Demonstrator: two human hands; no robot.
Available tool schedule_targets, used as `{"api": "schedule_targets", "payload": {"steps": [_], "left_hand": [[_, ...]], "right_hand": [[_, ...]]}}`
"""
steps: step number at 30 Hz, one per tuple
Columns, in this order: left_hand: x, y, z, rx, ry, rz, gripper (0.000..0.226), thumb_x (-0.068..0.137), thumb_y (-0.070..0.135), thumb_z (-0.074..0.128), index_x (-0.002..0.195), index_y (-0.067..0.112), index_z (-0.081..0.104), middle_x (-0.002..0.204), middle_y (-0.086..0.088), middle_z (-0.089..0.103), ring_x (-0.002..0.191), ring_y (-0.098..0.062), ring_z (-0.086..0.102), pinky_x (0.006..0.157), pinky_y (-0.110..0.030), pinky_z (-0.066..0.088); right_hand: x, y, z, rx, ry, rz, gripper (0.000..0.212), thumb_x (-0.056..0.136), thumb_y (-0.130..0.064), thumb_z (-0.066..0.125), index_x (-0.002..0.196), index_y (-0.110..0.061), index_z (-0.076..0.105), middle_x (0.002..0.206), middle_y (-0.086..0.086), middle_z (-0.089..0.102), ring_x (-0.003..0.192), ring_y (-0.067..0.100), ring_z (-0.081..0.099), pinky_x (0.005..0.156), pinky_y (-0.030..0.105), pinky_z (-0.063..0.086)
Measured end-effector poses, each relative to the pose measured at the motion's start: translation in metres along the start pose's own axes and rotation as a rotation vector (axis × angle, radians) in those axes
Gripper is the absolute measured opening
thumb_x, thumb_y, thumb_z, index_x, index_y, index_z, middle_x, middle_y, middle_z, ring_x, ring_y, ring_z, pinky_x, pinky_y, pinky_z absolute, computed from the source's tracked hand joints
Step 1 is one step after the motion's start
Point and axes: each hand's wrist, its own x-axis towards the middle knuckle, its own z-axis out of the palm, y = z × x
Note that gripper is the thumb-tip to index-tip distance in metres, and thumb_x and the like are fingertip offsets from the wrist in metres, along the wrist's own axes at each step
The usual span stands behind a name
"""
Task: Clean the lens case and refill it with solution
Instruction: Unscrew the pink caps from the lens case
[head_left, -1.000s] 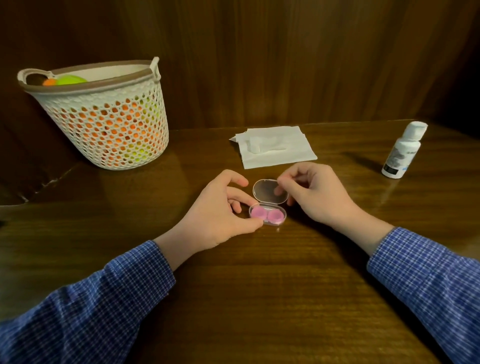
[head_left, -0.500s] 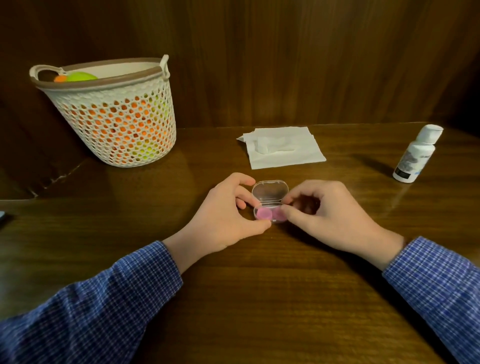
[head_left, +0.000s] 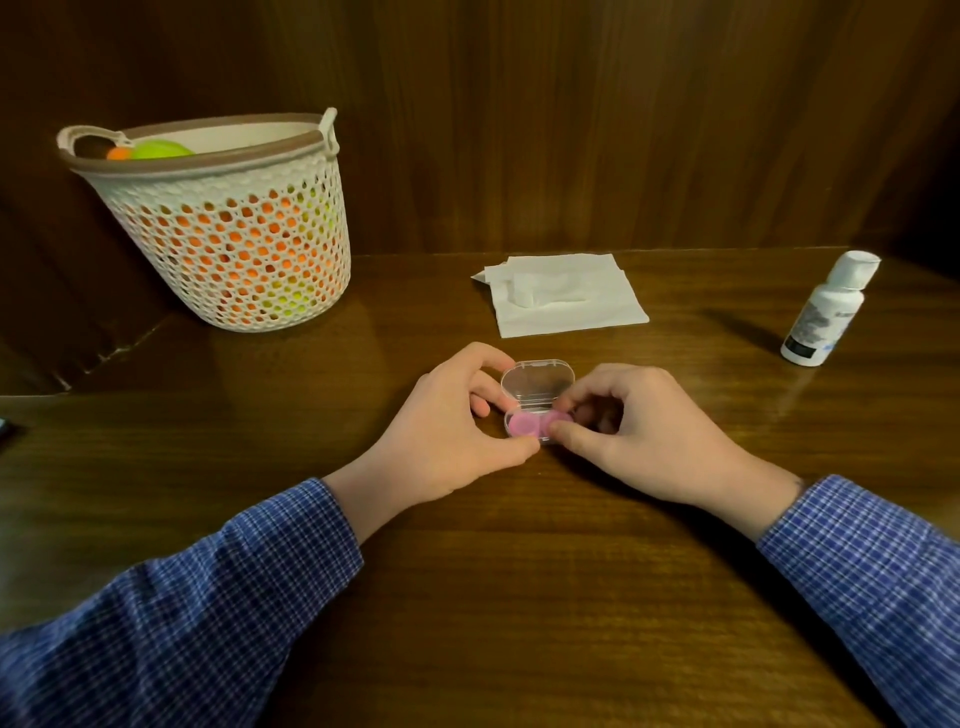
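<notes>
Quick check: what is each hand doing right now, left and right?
Left hand: closed on the left end of the open lens case.
Right hand: thumb and fingertips pinching the case's right end, by the pink wells.

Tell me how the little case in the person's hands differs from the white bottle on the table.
The lens case is low, flat and clear with pink inside; the bottle is tall, white and opaque. The lens case lies open, lid tipped back; the bottle stands capped. The left hand and right hand grip the lens case at its sides; the bottle stands untouched, off to the right. Both sit on the wooden table.
</notes>
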Motion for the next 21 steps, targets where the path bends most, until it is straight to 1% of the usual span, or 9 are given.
{"api": "schedule_targets", "payload": {"steps": [2,5,8,12,14,18,21], "left_hand": [[-0.0005,0.0000,-0.0001,-0.004,-0.005,0.019,0.063,0.073,0.039,0.090,0.126,0.038,0.056,0.102,0.020,0.072,0.097,-0.003,0.066,0.079,-0.019,0.053],[-0.0010,-0.0004,-0.0005,-0.004,-0.005,0.040,0.056,0.074,0.036,0.089,0.122,0.037,0.060,0.102,0.019,0.071,0.098,-0.004,0.065,0.081,-0.022,0.055],[-0.0012,-0.0006,-0.0004,-0.001,-0.004,0.051,0.055,0.074,0.035,0.089,0.122,0.037,0.060,0.102,0.019,0.071,0.097,-0.003,0.065,0.081,-0.022,0.055],[-0.0014,-0.0015,-0.0002,-0.002,-0.005,0.052,0.055,0.074,0.036,0.088,0.121,0.036,0.060,0.103,0.019,0.070,0.098,-0.003,0.065,0.083,-0.023,0.056],[-0.0014,-0.0017,-0.0003,-0.002,-0.006,0.050,0.054,0.074,0.036,0.088,0.121,0.037,0.060,0.104,0.019,0.070,0.098,-0.003,0.065,0.084,-0.024,0.057],[-0.0015,-0.0017,-0.0002,0.012,-0.004,0.043,0.055,0.074,0.039,0.088,0.120,0.040,0.059,0.105,0.021,0.068,0.099,-0.002,0.063,0.084,-0.024,0.057],[-0.0020,-0.0010,-0.0005,0.012,-0.010,0.045,0.054,0.073,0.041,0.087,0.119,0.044,0.058,0.108,0.022,0.066,0.100,-0.002,0.063,0.083,-0.025,0.057]], "right_hand": [[-0.0002,-0.0007,-0.0003,0.029,-0.003,-0.001,0.015,0.084,-0.046,0.076,0.096,-0.036,0.074,0.090,-0.021,0.066,0.082,0.004,0.062,0.069,0.021,0.056],[-0.0010,-0.0021,-0.0008,0.054,0.010,-0.018,0.014,0.083,-0.045,0.076,0.094,-0.036,0.074,0.089,-0.019,0.066,0.081,0.005,0.062,0.066,0.020,0.055],[-0.0022,-0.0036,-0.0017,0.072,0.021,-0.030,0.014,0.083,-0.042,0.078,0.093,-0.034,0.075,0.089,-0.018,0.066,0.080,0.005,0.062,0.066,0.020,0.055],[-0.0025,-0.0049,-0.0022,0.069,0.028,-0.030,0.009,0.084,-0.038,0.079,0.091,-0.035,0.076,0.088,-0.019,0.068,0.084,-0.001,0.061,0.066,0.014,0.051],[-0.0026,-0.0052,-0.0026,0.082,0.029,-0.020,0.008,0.084,-0.036,0.080,0.092,-0.035,0.077,0.089,-0.020,0.069,0.087,-0.003,0.061,0.069,0.013,0.050],[-0.0027,-0.0052,-0.0037,0.107,0.019,0.013,0.007,0.084,-0.035,0.080,0.091,-0.035,0.078,0.088,-0.022,0.072,0.089,-0.006,0.063,0.075,0.015,0.053],[-0.0023,-0.0045,-0.0040,0.155,0.008,0.027,0.007,0.083,-0.032,0.082,0.088,-0.034,0.078,0.085,-0.019,0.073,0.087,-0.004,0.065,0.071,0.012,0.053]]}}
